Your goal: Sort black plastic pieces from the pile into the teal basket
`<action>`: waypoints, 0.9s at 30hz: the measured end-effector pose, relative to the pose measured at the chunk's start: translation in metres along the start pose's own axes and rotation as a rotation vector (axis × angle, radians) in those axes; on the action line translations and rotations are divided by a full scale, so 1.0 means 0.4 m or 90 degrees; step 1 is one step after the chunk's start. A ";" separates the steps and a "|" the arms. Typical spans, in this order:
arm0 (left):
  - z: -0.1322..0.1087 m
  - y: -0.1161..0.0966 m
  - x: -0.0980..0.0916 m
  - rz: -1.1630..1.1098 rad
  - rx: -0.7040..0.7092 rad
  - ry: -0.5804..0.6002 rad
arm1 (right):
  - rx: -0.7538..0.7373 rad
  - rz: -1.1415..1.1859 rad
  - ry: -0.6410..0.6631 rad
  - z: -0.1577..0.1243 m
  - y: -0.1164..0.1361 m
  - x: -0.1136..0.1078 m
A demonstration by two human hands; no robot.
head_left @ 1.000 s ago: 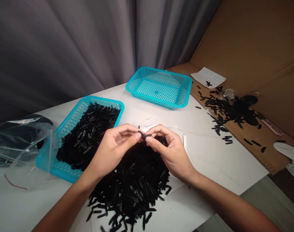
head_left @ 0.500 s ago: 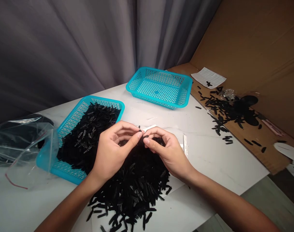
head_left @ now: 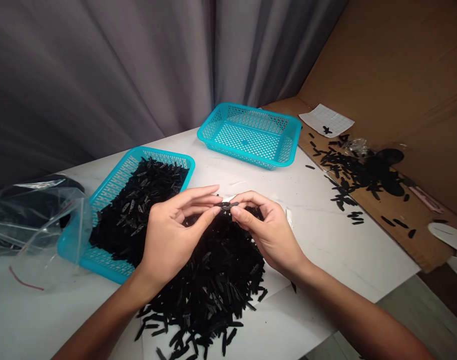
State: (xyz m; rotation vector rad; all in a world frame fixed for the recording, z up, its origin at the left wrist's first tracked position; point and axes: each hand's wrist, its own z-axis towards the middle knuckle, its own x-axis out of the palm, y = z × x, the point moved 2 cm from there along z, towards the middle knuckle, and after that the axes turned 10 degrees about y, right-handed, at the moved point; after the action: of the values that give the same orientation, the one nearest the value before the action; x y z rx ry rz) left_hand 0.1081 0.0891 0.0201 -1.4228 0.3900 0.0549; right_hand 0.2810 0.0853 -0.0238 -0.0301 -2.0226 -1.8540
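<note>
A small, flat black piece with slots (head_left: 227,205) is held level between my two hands, above the pile. My left hand (head_left: 175,232) pinches one end between thumb and fingers. The thumb and fingertips of my right hand (head_left: 268,225) are closed on its other end. Below them spreads a large heap of similar narrow black pieces (head_left: 209,295), some with pale glints. Part of the heap is hidden behind my hands. To the left, a blue plastic basket (head_left: 100,267) holds many more black slotted pieces (head_left: 138,195).
Farther back stands a second blue basket (head_left: 247,142), its mesh floor visible. A clear plastic bag (head_left: 36,220) lies at the left. On cardboard (head_left: 367,200) at the right are scattered black strips (head_left: 344,167), round black pads (head_left: 391,170) and a sheet of paper (head_left: 326,121). A grey curtain hangs behind.
Half a second ago my fingertips hid most of what they held, with a dark bit at each hand. Now one slotted black piece spans between them. The view shifted slightly.
</note>
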 end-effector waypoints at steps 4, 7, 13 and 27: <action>-0.004 -0.005 -0.001 0.005 0.003 -0.012 | 0.014 0.022 -0.009 -0.001 -0.002 0.002; -0.004 -0.006 0.000 0.017 0.002 -0.010 | 0.022 0.031 -0.014 -0.003 -0.001 0.003; -0.003 -0.008 -0.002 0.027 0.007 -0.007 | 0.030 0.037 -0.002 -0.001 0.001 0.004; 0.002 -0.001 0.008 -0.057 -0.049 0.003 | 0.060 0.094 0.042 -0.001 0.001 0.007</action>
State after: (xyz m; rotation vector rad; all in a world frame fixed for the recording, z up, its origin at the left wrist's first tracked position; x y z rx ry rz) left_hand 0.1113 0.0890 0.0197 -1.5146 0.3313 -0.0061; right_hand 0.2788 0.0842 -0.0224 -0.0885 -2.0031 -1.6466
